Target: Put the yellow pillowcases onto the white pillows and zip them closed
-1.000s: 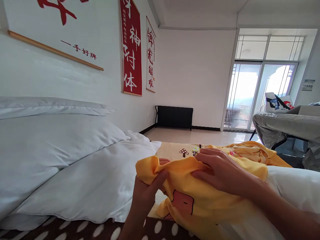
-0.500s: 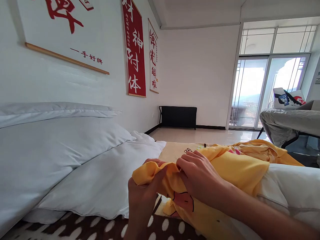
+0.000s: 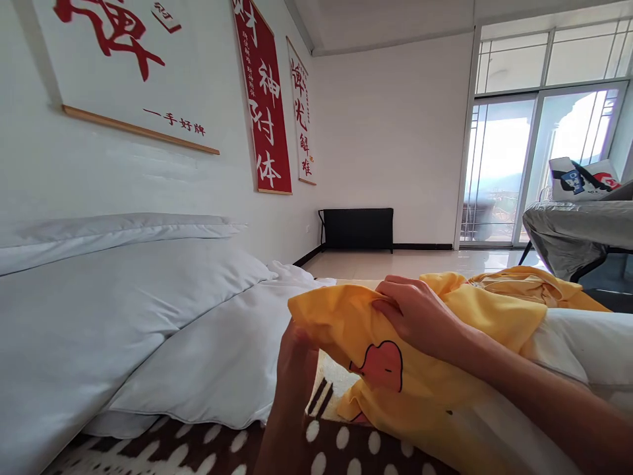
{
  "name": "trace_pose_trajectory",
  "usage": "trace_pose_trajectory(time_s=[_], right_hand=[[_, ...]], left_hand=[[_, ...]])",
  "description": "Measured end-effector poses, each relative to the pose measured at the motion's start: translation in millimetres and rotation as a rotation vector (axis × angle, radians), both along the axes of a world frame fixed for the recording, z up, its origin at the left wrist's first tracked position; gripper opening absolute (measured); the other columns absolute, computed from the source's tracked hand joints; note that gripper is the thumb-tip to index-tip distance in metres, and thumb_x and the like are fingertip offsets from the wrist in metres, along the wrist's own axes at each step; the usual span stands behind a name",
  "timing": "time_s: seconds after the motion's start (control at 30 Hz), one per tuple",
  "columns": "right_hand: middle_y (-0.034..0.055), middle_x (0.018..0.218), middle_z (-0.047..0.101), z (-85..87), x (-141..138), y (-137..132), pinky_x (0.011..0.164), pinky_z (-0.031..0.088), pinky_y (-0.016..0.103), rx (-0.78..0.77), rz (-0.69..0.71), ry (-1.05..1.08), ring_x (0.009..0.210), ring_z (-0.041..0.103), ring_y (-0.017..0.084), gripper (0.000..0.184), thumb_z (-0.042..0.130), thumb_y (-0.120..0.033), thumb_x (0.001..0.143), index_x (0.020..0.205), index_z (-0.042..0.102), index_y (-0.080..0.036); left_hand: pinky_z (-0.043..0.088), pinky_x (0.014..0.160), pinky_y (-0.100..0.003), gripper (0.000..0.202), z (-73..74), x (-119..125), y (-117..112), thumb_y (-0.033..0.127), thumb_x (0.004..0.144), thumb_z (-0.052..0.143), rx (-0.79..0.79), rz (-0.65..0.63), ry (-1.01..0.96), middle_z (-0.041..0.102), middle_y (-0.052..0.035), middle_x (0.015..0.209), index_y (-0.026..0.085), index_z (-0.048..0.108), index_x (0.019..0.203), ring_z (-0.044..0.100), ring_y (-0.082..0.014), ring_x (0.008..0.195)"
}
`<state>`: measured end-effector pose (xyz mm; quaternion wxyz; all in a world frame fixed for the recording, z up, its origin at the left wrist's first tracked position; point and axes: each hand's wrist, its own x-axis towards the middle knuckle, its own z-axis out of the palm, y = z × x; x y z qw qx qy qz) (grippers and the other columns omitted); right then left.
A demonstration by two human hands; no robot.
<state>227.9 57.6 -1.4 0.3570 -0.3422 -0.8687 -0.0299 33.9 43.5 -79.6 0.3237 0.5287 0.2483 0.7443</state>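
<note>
"Where is the yellow cloth (image 3: 341,316)?"

"Partly lifted in front of the person, between the white pillows (image 3: 212,356) and a white padded piece (image 3: 593,340), its lower folds hanging by the dark spotted bedding (image 3: 341,439)."

"And the fingers?"

"Those of the right hand (image 3: 420,310) curl together over the upper edge and seem to pinch it against the thumb. The left hand (image 3: 297,356) is beneath the left corner; whether its fingers pinch or lie spread, nobody can tell."

"How should the person handle it?"

"Probably with light, even tension between both hands, gathering one layer at a time so the fabric doesn't twist or slip."

"What is hard to make out?"

"The left fingertips, covered by cloth; whether there is an opening; and how far the padded piece runs under the yellow. The picture's right edge cuts that piece off."
</note>
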Motion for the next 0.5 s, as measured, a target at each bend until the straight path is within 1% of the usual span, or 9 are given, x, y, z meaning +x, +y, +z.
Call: trace_pose_trajectory(time_s=[0.07, 0.13, 0.23, 0.27, 0.33, 0.4, 0.43, 0.5], right_hand=[[-0.0023, 0.064, 0.045, 0.1, 0, 2, 0.056, 0.026, 0.024, -0.014, -0.023, 0.002, 0.057, 0.035, 0.009, 0.029, 0.044, -0.019, 0.086, 0.058, 0.033, -0.018], [-0.0027, 0.063, 0.044, -0.2, -1, 4, 0.054, 0.026, 0.024, -0.019, -0.037, 0.004, 0.055, 0.033, 0.009, 0.03, 0.045, -0.019, 0.085, 0.058, 0.032, -0.018], [-0.0032, 0.061, 0.043, -1.1, -1, 1, 0.053, 0.025, 0.024, -0.005, -0.041, 0.019, 0.053, 0.033, 0.008, 0.032, 0.046, -0.019, 0.085, 0.056, 0.033, -0.018], [-0.0032, 0.061, 0.044, -1.6, -1, 0, 0.054, 0.026, 0.024, 0.011, -0.039, 0.021, 0.054, 0.035, 0.008, 0.032, 0.047, -0.021, 0.085, 0.056, 0.035, -0.018], [-0.0024, 0.063, 0.047, -3.0, -1, -5, 0.056, 0.027, 0.024, 0.07, -0.022, -0.001, 0.057, 0.039, 0.009, 0.03, 0.048, -0.026, 0.087, 0.059, 0.041, -0.018], [-0.0002, 0.071, 0.053, -4.8, -2, -9, 0.062, 0.03, 0.025, 0.174, 0.003, -0.049, 0.065, 0.043, 0.012, 0.025, 0.051, -0.031, 0.086, 0.065, 0.049, -0.018], [0.0012, 0.075, 0.055, -5.7, -3, -10, 0.065, 0.031, 0.026, 0.234, 0.011, -0.078, 0.069, 0.045, 0.013, 0.022, 0.052, -0.031, 0.086, 0.068, 0.051, -0.018], [0.0032, 0.077, 0.058, -7.0, -5, -10, 0.069, 0.031, 0.028, 0.339, -0.006, -0.13, 0.073, 0.046, 0.015, 0.018, 0.053, -0.026, 0.085, 0.069, 0.052, -0.017]], left_hand=[[0.049, 0.085, -0.036, 0.062, -2.1, 1, 0, 0.063, 0.067, 0.063, 0.024, -0.014, 0.029, 0.064, -0.0132, 0.108, 0.015, 0.062, 0.106, 0.057, -0.0302, 0.105], [0.05, 0.082, -0.036, 0.059, -2.9, 4, -1, 0.056, 0.064, 0.069, 0.011, 0.003, 0.04, 0.065, -0.0128, 0.105, 0.014, 0.062, 0.105, 0.058, -0.0303, 0.102], [0.052, 0.074, -0.034, 0.057, -2.8, 15, -2, 0.047, 0.059, 0.075, -0.118, -0.008, 0.008, 0.068, -0.0123, 0.098, 0.012, 0.063, 0.103, 0.061, -0.0297, 0.094], [0.052, 0.072, -0.033, 0.054, -2.5, 20, -2, 0.043, 0.058, 0.076, -0.165, 0.013, -0.003, 0.069, -0.0116, 0.094, 0.011, 0.064, 0.1, 0.062, -0.0291, 0.092], [0.052, 0.071, -0.031, 0.046, -1.1, 28, -2, 0.037, 0.057, 0.077, -0.241, 0.096, -0.029, 0.07, -0.0095, 0.089, 0.011, 0.066, 0.093, 0.063, -0.0271, 0.088], [0.052, 0.07, -0.03, 0.04, 0.8, 35, -2, 0.034, 0.055, 0.078, -0.278, 0.182, -0.064, 0.07, -0.0074, 0.083, 0.011, 0.067, 0.086, 0.063, -0.0249, 0.084], [0.052, 0.07, -0.029, 0.038, 1.8, 37, -2, 0.034, 0.055, 0.079, -0.28, 0.205, -0.093, 0.07, -0.0069, 0.082, 0.011, 0.068, 0.084, 0.063, -0.0239, 0.082], [0.052, 0.07, -0.028, 0.039, 2.4, 38, -1, 0.036, 0.055, 0.079, -0.249, 0.221, -0.163, 0.07, -0.006, 0.082, 0.011, 0.068, 0.083, 0.063, -0.0218, 0.081]])
